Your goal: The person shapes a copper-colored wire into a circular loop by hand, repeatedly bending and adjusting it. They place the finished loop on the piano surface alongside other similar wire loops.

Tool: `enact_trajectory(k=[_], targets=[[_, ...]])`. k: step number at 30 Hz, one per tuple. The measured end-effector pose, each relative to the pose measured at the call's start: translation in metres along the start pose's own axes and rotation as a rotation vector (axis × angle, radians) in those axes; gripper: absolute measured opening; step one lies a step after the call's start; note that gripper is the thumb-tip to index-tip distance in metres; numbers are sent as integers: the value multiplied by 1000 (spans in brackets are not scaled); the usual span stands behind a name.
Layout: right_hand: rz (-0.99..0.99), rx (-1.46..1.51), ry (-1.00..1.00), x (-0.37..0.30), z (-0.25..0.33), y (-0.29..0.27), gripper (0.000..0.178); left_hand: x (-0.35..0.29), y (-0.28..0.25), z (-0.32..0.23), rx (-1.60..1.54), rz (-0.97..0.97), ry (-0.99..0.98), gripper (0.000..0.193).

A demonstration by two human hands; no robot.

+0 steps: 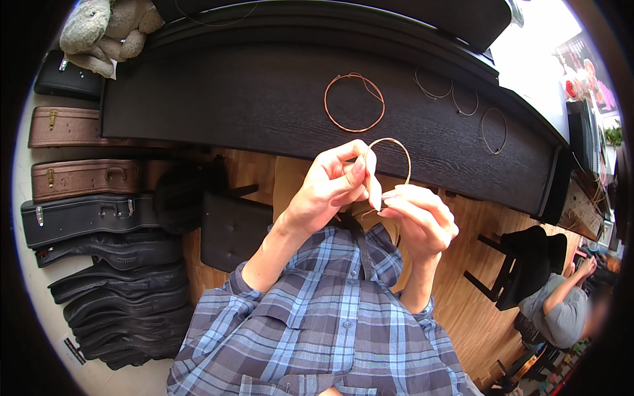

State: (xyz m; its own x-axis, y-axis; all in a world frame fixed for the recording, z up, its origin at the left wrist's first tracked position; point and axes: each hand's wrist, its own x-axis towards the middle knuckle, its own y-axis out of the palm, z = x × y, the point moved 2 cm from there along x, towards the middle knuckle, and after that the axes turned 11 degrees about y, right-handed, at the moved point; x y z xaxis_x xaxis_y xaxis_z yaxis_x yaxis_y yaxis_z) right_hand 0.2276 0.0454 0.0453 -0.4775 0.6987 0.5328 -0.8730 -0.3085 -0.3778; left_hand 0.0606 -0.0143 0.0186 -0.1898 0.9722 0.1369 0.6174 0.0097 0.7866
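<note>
A coiled gold-coloured instrument string (404,153) is held up in front of my chest, its loop arching above my fingers. My left hand (332,179) pinches one side of the coil between thumb and fingers. On the other side my right hand (422,214) is closed on the lower part of it, fingertips close to the left ones. A short end of string sticks out below the fingertips. Just beyond my hands, a copper-coloured coiled string (354,130) lies on the black wooden surface (218,99).
Thinner coiled strings (493,132) lie at the right of the surface. Grey plush toys (109,33) sit at the far left. Instrument cases (86,218) and black gig bags (125,297) are stacked at left. At right are a dark stool (528,257) and another person (561,307).
</note>
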Motion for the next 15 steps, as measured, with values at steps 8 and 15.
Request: enact_trajectory(k=[8, 15], targets=[[-90, -30, 7, -4, 0, -3, 27, 1, -2, 5, -17, 27, 20, 21], [-248, 5, 51, -10, 6, 1, 20, -5, 4, 11, -82, -34, 1, 15]])
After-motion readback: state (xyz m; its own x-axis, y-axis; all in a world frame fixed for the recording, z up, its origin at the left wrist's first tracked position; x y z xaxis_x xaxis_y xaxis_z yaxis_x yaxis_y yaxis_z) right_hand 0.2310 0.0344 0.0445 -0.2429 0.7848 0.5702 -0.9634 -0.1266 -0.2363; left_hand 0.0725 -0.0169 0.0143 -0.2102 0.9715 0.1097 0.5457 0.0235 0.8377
